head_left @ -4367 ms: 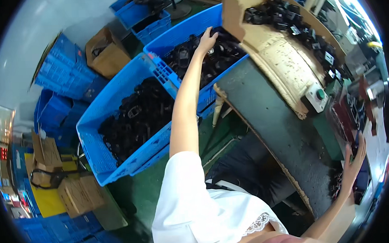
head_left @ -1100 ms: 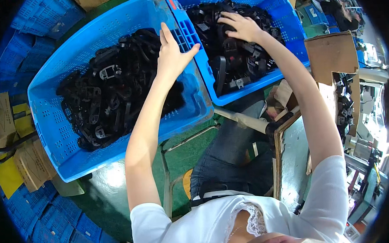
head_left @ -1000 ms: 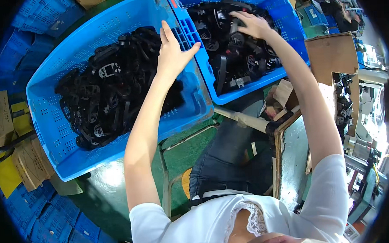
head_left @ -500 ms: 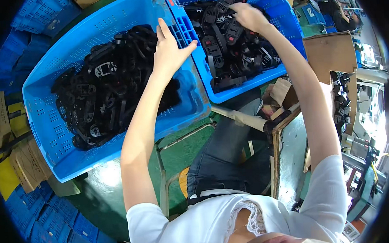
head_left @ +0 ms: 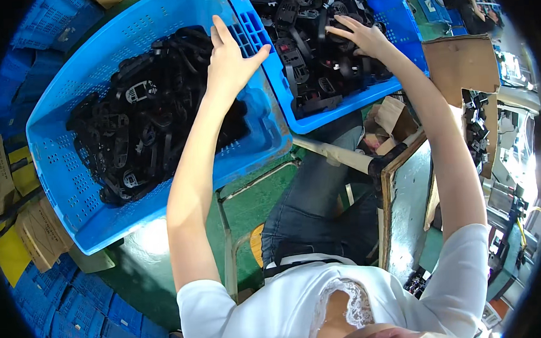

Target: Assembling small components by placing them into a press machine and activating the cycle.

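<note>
My left hand (head_left: 230,67) is spread, thumb out, over the inner edge of the left blue crate (head_left: 60,196), holding nothing. That crate bears a heap of black plastic parts (head_left: 154,123), some with grey slotted faces. My right hand (head_left: 367,38) hangs over the right blue crate (head_left: 323,123), fingers apart above its pile of black plastic parts (head_left: 296,65), some with red bits. Whether its fingertips touch any of the parts I cannot tell. The two crates stand side by side, their rims meeting between my hands.
Close by on my right is a worn-edged table (head_left: 408,205), beside an open cardboard box (head_left: 462,64) and dark parts. Stacked blue crates (head_left: 77,304) and cardboard pieces (head_left: 41,230) line the left. A metal frame (head_left: 228,231) stands on the green floor before me.
My right hand has drawn back toward me and slightly right, its fingers spreading apart. My left hand has shifted only a little. Both crates sit slightly higher in view.
</note>
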Available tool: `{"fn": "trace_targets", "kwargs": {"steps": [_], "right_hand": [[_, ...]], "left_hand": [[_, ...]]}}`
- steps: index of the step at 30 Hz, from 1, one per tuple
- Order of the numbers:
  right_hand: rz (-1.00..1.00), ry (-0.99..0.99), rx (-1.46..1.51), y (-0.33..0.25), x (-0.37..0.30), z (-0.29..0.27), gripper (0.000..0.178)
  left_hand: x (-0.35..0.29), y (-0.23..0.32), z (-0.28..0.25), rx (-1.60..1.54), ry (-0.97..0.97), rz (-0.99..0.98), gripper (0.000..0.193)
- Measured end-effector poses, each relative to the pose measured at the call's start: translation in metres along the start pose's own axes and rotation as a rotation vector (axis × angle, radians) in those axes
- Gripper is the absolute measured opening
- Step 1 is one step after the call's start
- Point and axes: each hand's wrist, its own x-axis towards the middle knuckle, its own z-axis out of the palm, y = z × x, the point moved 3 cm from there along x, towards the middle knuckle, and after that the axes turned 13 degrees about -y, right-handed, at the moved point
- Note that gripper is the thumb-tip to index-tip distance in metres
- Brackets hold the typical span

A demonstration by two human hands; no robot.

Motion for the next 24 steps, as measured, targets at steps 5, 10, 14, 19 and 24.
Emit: {"fn": "trace_targets", "kwargs": {"steps": [5, 10, 14, 19, 24], "right_hand": [[0.304, -0.066, 0.246, 0.035, 0.015, 0.037, 0.11], [0.729, -0.209, -0.065, 0.076, -0.004, 0.041, 0.074], [0.59, 0.231, 0.557, 0.088, 0.028, 0.034, 0.029], [0.114, 0.182, 0.995, 0.042, 0.085, -0.003, 0.044], [0.302, 0.025, 0.335, 0.013, 0.098, 0.004, 0.065]], "left_hand": [[0.001, 0.0, -0.002, -0.017, -0.03, -0.016, 0.115], [0.001, 0.002, 0.001, 0.01, -0.04, -0.037, 0.113], [0.0, 0.0, 0.0, -0.061, -0.058, -0.04, 0.112], [-0.002, 0.002, 0.0, -0.013, -0.032, -0.054, 0.112], [-0.005, -0.006, -0.001, -0.001, -0.029, -0.066, 0.112]]}}
